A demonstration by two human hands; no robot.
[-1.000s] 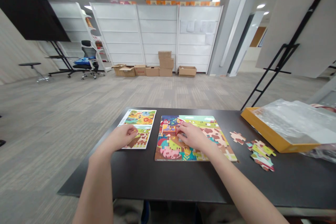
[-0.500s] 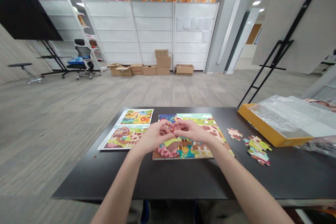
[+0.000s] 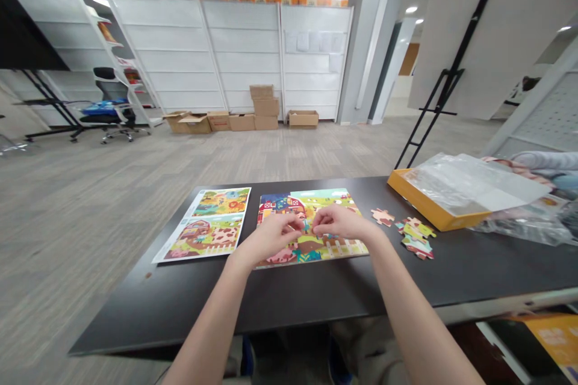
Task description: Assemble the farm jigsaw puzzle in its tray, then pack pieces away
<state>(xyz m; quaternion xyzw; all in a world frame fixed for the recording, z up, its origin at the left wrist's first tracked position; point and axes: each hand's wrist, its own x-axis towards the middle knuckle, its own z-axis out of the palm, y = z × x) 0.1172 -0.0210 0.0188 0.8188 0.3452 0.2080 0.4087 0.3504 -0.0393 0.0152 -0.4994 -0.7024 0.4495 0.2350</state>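
Observation:
A colourful farm-scene jigsaw puzzle lies on the black table under both hands. It shows a red barn, a pink pig and a white fence. My left hand is over its left half, fingers curled and fingertips close together. Across a narrow gap, my right hand is bent in a pinch over the puzzle's middle. Whatever the fingertips hold, if anything, is too small and covered to name. To the right lie a loose brown-and-cream puzzle piece and a small pile of puzzle pieces.
Left of the puzzle lies a printed picture sheet with two scenes. A yellow box holding clear plastic stands at the table's right, with plastic wrapping beside it. The black table has its near edge before me.
My view has turned right. My hands, close together half a second ago, have drawn slightly apart and uncovered more of the barn and the puzzle's middle.

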